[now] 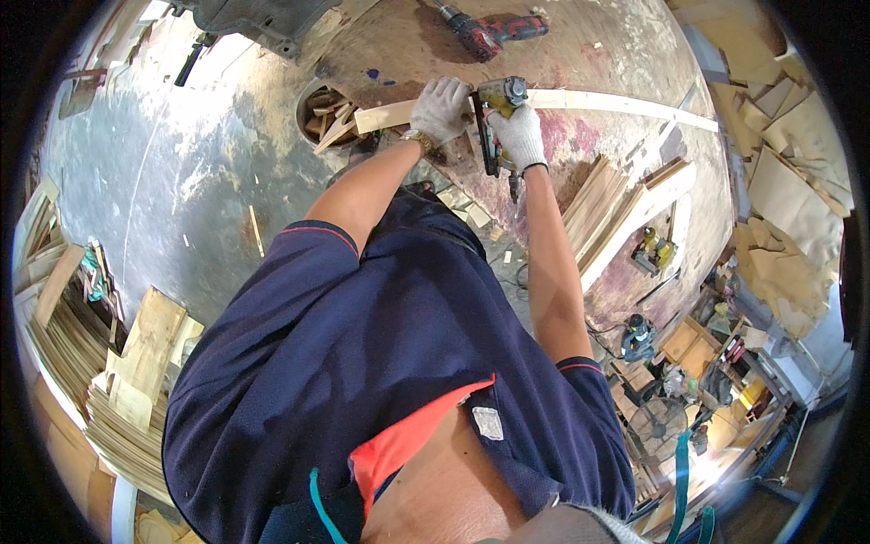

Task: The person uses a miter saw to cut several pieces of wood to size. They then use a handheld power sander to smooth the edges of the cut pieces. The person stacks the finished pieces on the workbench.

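One left hand (439,111) in a white knit glove lies with fingers bent over a long, pale wooden strip (616,102), its grip underneath hidden, while the white-gloved right hand (520,136) closes firmly round a yellow-and-black nail gun (499,92); good work here probably means pressing the strip flat, keeping the tool square and leaving the left fingers clear of its nose. Narrow, cream-coloured and plain, the strip runs from beside the left edge of the paint-stained desk (598,50) toward its right edge, a red-and-black cordless drill (483,38) lying beyond, toward the far edge.
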`<state>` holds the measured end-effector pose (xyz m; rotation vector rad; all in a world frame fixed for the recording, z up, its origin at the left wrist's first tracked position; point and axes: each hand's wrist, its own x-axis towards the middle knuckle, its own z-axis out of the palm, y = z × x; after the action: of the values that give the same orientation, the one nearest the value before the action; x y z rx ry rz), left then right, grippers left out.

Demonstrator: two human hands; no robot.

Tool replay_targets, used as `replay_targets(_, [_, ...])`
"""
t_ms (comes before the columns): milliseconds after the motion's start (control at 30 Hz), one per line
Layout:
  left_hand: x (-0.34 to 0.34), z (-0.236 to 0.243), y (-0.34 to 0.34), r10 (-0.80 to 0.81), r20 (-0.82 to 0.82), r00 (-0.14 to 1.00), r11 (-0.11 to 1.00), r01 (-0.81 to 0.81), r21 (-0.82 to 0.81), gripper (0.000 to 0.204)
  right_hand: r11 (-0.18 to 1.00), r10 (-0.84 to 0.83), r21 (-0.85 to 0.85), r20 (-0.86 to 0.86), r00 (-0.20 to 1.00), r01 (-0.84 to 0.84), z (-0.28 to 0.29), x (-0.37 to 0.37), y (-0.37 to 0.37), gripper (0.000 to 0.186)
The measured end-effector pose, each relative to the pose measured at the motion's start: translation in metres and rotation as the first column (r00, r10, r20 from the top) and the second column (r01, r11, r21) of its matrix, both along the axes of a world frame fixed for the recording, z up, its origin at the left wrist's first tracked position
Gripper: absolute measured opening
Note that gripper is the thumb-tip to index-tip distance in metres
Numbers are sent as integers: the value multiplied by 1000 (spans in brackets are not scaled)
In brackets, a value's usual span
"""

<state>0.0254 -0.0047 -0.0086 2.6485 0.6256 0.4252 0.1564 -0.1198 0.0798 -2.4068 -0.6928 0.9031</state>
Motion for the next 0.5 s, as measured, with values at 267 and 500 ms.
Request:
replay_targets(267, [3,6,2,-32,-114,993,996,22,-84,65,997,71,-42,142,987,-66,2,-5,6,43])
replay_targets(500, [3,-11,1,-17,-17,1000,999,16,-41,61,993,108,-65,165,980,-98,12,-12,3,43])
